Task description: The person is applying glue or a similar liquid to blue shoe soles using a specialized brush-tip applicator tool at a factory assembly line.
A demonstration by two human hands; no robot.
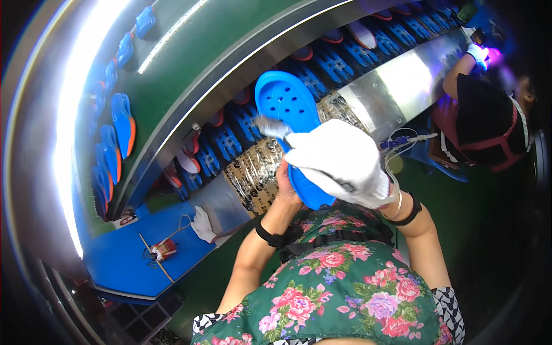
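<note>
A blue, clog-shaped piece (287, 95) with several holes in its broad end is held up in front of me, over the line's edge. My left hand (286, 183), bare, grips its narrower lower part from the left side. In a white glove, my right hand (339, 161) is closed around a brush (272, 127), whose handle is mostly hidden by the glove. The grey bristles lie at or just over the blue piece's left edge; motion blur hides whether they touch it.
Blue racks (333, 64) with several red-edged soles line the conveyor behind. Soles with orange edges (123, 123) hang at left. A blue table (132, 259) bears a small red-wrapped pot (164, 249) and a white glove (203, 224). A co-worker (480, 115) is at right.
</note>
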